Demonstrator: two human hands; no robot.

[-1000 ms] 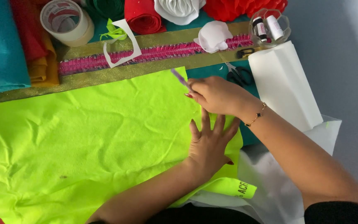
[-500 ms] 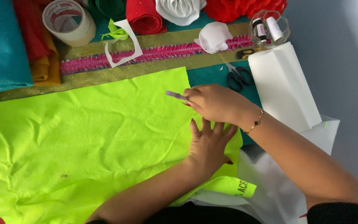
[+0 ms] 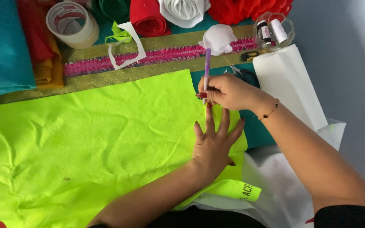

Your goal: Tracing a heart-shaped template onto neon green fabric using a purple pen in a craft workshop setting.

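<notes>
On the counter (image 3: 360, 63), which is grey where it shows bare at the right, a large sheet of neon yellow-green felt (image 3: 85, 139) lies spread and creased, filling most of the view. Near its right edge the left hand (image 3: 214, 145) lies flat on the felt, palm down, its fingers (image 3: 210, 120) spread wide and pointing away from the person. Just beyond those fingertips the right hand (image 3: 229, 90) holds a lilac pen (image 3: 207, 67); its fingers are pressed together and pinch the pen low on the barrel, which stands nearly upright with its tip down at the felt close to the left middle fingertip. A thin gold bracelet (image 3: 270, 110) with dark beads circles the right wrist. Under the felt's right edge sits teal fabric (image 3: 256, 131), and beside it white felt (image 3: 288, 84) lies folded, with more white material lower right. Along the far edge of the green sheet runs a gold glitter band (image 3: 106, 76) bearing a pink ruffled trim (image 3: 165, 55), on which rests a white cut-out frame shape (image 3: 127, 46). Farther back are a roll of clear tape (image 3: 70, 23), a red felt roll (image 3: 146, 17), a white felt rose (image 3: 184, 10), a small clear container (image 3: 274, 29) holding little bottles, and scissors (image 3: 243, 75) partly hidden behind the right hand.
</notes>
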